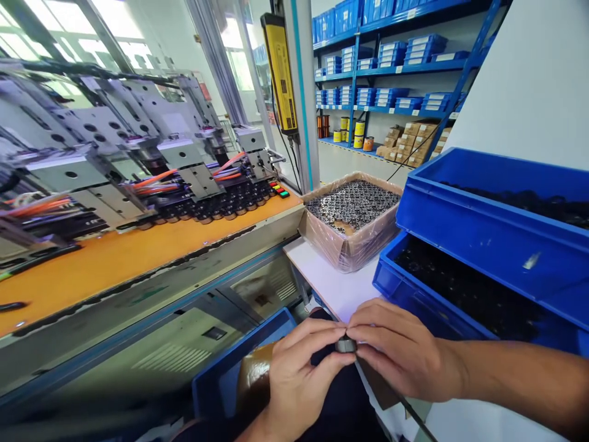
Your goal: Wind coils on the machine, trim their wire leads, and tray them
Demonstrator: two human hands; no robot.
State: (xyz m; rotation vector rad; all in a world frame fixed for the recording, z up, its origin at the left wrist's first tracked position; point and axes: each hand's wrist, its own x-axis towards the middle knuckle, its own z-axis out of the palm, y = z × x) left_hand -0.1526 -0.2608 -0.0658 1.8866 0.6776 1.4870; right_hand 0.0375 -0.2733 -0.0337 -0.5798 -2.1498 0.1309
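My left hand [299, 374] and my right hand [400, 350] meet low in the view, and both pinch one small dark round part [345, 345] between their fingertips. They hover over the near corner of a white table [340, 288]. Just behind my right hand stands a blue bin [400, 288] filled with small black parts. A second blue bin [483, 221] is stacked above it. A cardboard box [352, 245] lined with plastic holds several shiny metal parts.
A machine [138, 159] with grey metal heads, orange cables and a row of dark spools stands on an orange deck [115, 258] at left. A blue bin [239, 362] sits below my left hand. Blue shelving [391, 73] with boxes fills the back.
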